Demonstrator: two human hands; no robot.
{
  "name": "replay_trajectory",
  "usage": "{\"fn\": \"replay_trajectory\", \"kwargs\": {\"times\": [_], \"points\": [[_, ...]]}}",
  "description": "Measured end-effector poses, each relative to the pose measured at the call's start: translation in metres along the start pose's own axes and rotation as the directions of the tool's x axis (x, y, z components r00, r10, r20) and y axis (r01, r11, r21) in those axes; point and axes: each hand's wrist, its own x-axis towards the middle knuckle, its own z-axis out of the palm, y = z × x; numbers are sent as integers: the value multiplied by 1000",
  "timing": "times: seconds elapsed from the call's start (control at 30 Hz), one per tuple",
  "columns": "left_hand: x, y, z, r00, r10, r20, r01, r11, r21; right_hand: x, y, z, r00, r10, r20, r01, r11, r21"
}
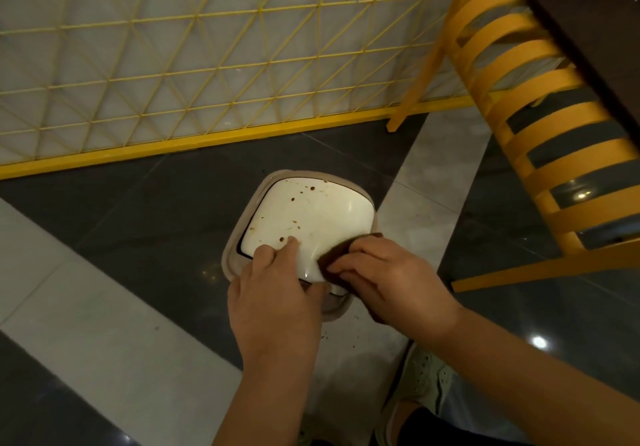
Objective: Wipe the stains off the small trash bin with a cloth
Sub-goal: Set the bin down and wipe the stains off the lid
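The small trash bin (304, 224) stands on the floor (138, 210), on a dark tile just beside a pale tile strip, near the foot of the yellow lattice fence (194, 75). It is seen from above: a beige outer rim surrounds a glossy white lid (322, 217). Brown stains (303, 193) are scattered over the lid, a cluster toward the fence-side edge and several more spots near the left hand.

The left hand (273, 293) rests on the near edge of the bin. Its fingers (289, 246) are pressed together and lie flat on the lid, the thumb reaching toward the bin's near corner; they pinch nothing that can be seen.

The right hand (388, 279) is at the bin's near right corner. Its fingers (349, 265) are curled and closed on a dark brown cloth (343, 250), which is pressed against the lid's right edge. Part of the cloth shows beyond the fingertips; the rest is hidden under the hand.

A yellow slatted chair (540, 127) stands to the right, well apart from the bin, with a dark brown worktop (595, 30) edge above it. A light green shoe (422, 386) shows below the right forearm. Small dark specks lie on the pale tile near the bin's near side.
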Motion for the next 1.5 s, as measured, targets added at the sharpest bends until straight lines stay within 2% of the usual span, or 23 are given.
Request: {"fn": "replay_trajectory", "kwargs": {"times": [0.07,0.1,0.13,0.17,0.2,0.27,0.37,0.43,0.47,0.57,0.63,0.73,0.8,0.87,0.93,1.03,1.1,1.17,1.23,1.3,1.4,1.43,1.5], "points": [[0,0,0,1000,-7,16,7,1000,0,-2,5,-11,986,156,65,-157,988,8],[0,0,-1,1000,-11,23,11,1000,-1,0,7,-20,949,279,147,-281,960,-5],[0,0,-1,1000,-14,28,14,1000,-3,2,9,-30,878,400,264,-423,906,33],[0,0,0,999,-15,31,15,1000,-5,5,9,-41,785,472,401,-564,813,147],[0,0,0,1000,-12,28,13,1000,-7,9,8,-51,715,478,510,-668,681,299],[0,0,0,1000,-1,12,1,1000,-6,21,3,-62,692,386,610,-713,502,490],[1,0,-2,1000,7,5,-7,1000,-10,38,-3,-63,657,306,689,-740,433,514],[1,1,-3,1000,1,16,-1,1000,-20,49,3,-58,669,406,622,-737,469,487],[1,1,-3,1000,-1,18,1,1000,-25,54,8,-55,690,489,534,-723,512,464],[0,0,-3,999,-8,31,9,1000,-25,60,19,-35,732,674,101,-640,628,444],[0,0,-3,999,-18,40,19,1000,-23,58,17,-20,741,649,-171,-546,731,409],[0,1,-3,999,-21,25,22,999,-25,49,11,0,830,432,-353,-361,898,249],[0,1,-3,1000,-15,24,15,1000,-18,38,11,6,904,273,-330,-237,960,147],[1,1,-3,999,-12,30,12,1000,-11,28,17,8,957,158,-243,-155,987,30],[0,1,-3,999,-14,29,15,1000,-9,31,23,6,959,157,-236,-159,987,9],[0,2,-3,999,-26,23,26,999,-21,40,13,7,937,185,-297,-171,983,72],[2,1,-3,1000,-24,14,24,999,-23,32,-4,12,968,20,-252,-15,1000,25],[2,1,-2,1000,-21,15,21,1000,-17,16,-15,11,980,-167,-112,168,986,-3],[2,0,-2,999,-21,24,21,1000,-12,15,-3,3,968,-250,-5,250,968,-16],[1,1,-3,999,-24,27,24,999,-21,28,17,-3,982,-186,-40,183,981,-67],[1,1,-3,999,-32,37,33,999,-22,48,30,-6,978,74,-198,-86,995,-54],[1,1,-3,999,-33,38,34,999,-21,46,24,-2,972,81,-220,-94,994,-49],[2,0,-2,999,-27,26,27,999,-22,29,8,9,985,-62,-163,51,996,-74]]}}
